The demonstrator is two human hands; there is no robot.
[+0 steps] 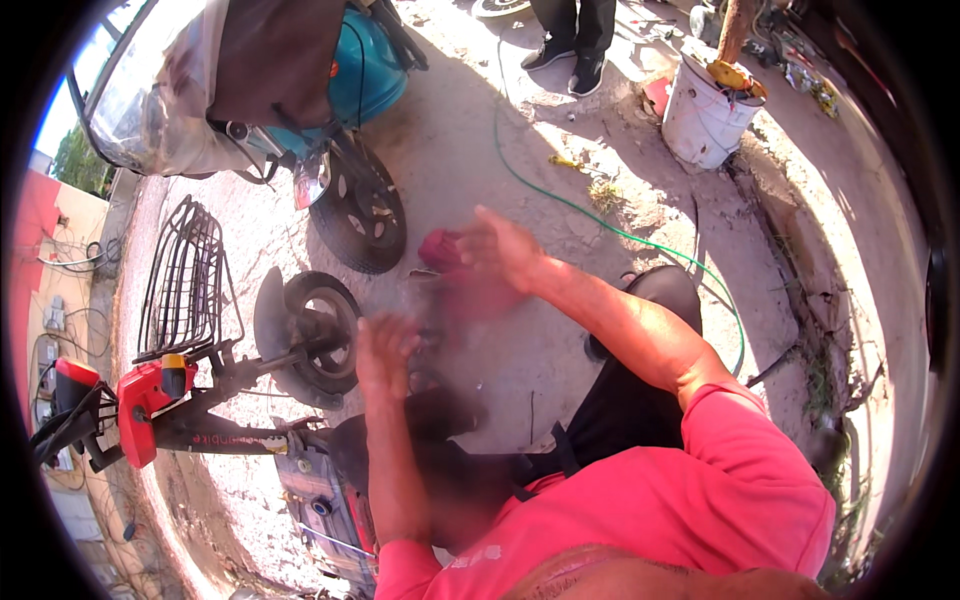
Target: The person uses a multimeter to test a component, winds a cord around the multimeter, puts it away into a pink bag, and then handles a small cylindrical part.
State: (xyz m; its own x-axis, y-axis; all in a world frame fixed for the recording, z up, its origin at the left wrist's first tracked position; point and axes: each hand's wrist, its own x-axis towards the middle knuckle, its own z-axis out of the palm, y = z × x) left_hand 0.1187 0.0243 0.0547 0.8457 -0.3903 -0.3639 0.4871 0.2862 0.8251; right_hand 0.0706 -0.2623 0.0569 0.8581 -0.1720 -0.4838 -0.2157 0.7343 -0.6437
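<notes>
A red cloth (438, 250) is observed beside the right hand (500, 250), the left hand (388, 347) near a black-tyred wheel (322, 330); neither grip can be determined through blur, and handling is judged underway, completion unverified.

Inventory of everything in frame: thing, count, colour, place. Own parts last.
Covered teal scooter-like vehicle: one, teal, upper left.
Round black-tyred wheels: two large, dark, left of centre; another partly cut off at top.
Red-and-black bike frame: one, lower left.
Black wire basket: one, left.
Wall cables: several, dark and pale, far left.
Green thin hose or cable: one, centre-right.
White round bucket: one, upper right.
Bystander's black trousers: one pair, top.
Soft red item, likely cloth: one, blurred, by right hand.
Red shirt: one, bottom.
Left hand: one, bare, centre-left.
Right hand: one, bare, centre.
</notes>
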